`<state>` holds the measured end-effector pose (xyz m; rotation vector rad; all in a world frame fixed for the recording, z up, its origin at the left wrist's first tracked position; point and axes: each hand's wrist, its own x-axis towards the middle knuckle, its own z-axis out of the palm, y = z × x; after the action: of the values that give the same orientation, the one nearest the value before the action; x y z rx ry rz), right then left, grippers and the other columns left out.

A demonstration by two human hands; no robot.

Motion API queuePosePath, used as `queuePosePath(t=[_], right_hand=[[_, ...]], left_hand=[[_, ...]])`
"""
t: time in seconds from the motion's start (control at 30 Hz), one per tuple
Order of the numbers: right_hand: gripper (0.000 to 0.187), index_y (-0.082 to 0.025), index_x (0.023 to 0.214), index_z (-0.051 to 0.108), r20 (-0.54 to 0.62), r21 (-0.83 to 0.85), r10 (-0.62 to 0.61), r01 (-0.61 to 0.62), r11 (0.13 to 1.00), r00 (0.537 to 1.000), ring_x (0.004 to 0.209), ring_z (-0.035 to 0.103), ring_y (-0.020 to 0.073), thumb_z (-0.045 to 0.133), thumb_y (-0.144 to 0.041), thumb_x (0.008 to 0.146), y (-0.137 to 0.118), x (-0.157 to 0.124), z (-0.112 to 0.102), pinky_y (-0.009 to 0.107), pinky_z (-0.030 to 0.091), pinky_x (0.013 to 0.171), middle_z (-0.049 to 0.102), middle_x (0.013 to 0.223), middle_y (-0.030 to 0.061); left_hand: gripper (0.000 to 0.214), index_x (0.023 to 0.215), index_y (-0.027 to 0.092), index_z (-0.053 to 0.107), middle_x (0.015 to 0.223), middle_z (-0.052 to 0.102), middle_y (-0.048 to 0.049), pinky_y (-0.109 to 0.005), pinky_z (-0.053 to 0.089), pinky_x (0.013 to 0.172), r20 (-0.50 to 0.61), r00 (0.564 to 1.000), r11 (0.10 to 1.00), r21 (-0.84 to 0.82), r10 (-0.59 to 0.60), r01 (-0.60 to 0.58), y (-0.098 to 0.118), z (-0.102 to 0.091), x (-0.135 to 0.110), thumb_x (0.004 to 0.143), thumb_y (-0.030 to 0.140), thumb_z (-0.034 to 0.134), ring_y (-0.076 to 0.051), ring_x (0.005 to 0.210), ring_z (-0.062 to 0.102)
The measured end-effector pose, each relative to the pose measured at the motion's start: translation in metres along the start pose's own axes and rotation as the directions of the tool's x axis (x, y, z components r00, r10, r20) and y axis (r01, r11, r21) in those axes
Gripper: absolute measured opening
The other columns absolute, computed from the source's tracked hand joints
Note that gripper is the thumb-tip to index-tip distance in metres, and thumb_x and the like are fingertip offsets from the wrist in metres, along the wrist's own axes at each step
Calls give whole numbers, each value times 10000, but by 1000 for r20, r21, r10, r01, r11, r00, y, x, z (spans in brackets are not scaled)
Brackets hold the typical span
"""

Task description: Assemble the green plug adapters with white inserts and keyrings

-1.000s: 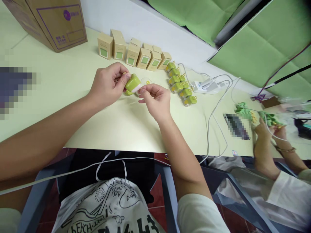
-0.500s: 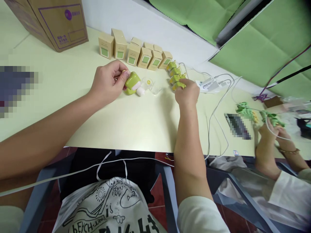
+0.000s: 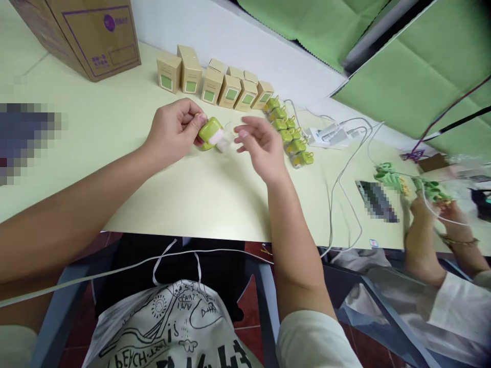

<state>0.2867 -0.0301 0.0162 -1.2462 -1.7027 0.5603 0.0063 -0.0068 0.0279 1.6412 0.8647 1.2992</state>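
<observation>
A: While the left hand [image 3: 174,130] pinches the green gadget [image 3: 210,131] between thumb and fingertips, just above the table [image 3: 115,128], I'd say the grip belongs on the green body, leaving the white end [image 3: 219,139] free.

B: Agreed. And the right hand [image 3: 261,145]?

A: Hovering just beside the gadget, palm turned inward, fingers loosely spread and holding nothing. It's blurred, so finer detail I can't tell.

B: A steady left wrist looks like the key, with that forearm slanting in from the left edge.

A: Yes, and mind the row of green gadgets [image 3: 291,138] right behind the right hand. The right forearm comes up straight from the lap.
</observation>
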Motion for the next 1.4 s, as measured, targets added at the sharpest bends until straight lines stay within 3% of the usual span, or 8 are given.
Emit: queuePosePath(t=[0.17,0.4,0.57,0.73,0.9,1.1,1.27,1.4], right_hand=[[764,-342,1391,797,175,233,-36,-6,972,984,1165,868,270,911,-950,943,-14,-9,28,465,815,979,858,1413,83],[778,-291,1201,808,188,271,44,-95,958,981,1003,842,234,1066,-892,780,-3,-2,23,402,781,879,854,1110,48],[770,-280,1165,809,133,234,79,-109,966,988,835,787,186,947,-975,864,-2,-1,13,346,718,709,816,1003,29],[732,-307,1273,804,162,234,60,-98,967,985,992,849,216,882,-963,957,-21,-4,7,370,767,808,857,1204,61],[799,-334,1374,809,257,236,14,-77,969,966,1175,863,285,948,-958,894,-29,-9,17,460,811,940,863,1422,96],[806,-310,1345,857,330,289,-10,-91,953,944,1080,843,273,1063,-880,813,-26,-9,24,492,798,1010,874,1304,73],[664,-328,1401,863,246,289,24,-98,952,969,1138,850,282,935,-841,985,-13,-8,21,511,777,1090,861,1179,53],[661,-301,1474,790,262,245,81,-147,958,962,1085,866,282,814,-820,1065,2,-14,57,526,787,1050,865,1325,96]], left_hand=[[619,986,265,723,860,834,-59,-511,730,671,52,998,998,-64,20,-17,-16,3,7,979,852,917,-241,734,775],[575,1012,247,699,887,823,-49,-504,756,712,125,990,995,-71,-66,75,-23,-2,10,1060,777,918,-204,709,743],[384,1038,222,704,859,797,-27,-422,745,746,112,984,988,-43,-140,146,-13,-3,10,1174,542,868,-203,752,804],[206,974,201,697,817,799,-12,-307,695,654,115,978,983,-40,-176,182,-3,2,7,1164,173,773,-148,615,759],[155,961,204,768,813,821,-28,-345,712,702,164,974,987,59,-159,151,1,4,-2,1114,213,791,-187,664,789],[129,990,219,847,777,803,-15,-335,694,740,198,978,977,214,-60,17,9,1,-11,1077,313,862,-187,676,782],[98,1106,215,844,930,886,-41,-318,698,675,111,990,996,19,-84,82,1,15,-11,1120,253,754,-199,728,830],[184,988,197,799,856,847,-27,-274,621,600,6,988,983,98,-154,153,-17,40,-16,1051,79,673,-152,596,725]])
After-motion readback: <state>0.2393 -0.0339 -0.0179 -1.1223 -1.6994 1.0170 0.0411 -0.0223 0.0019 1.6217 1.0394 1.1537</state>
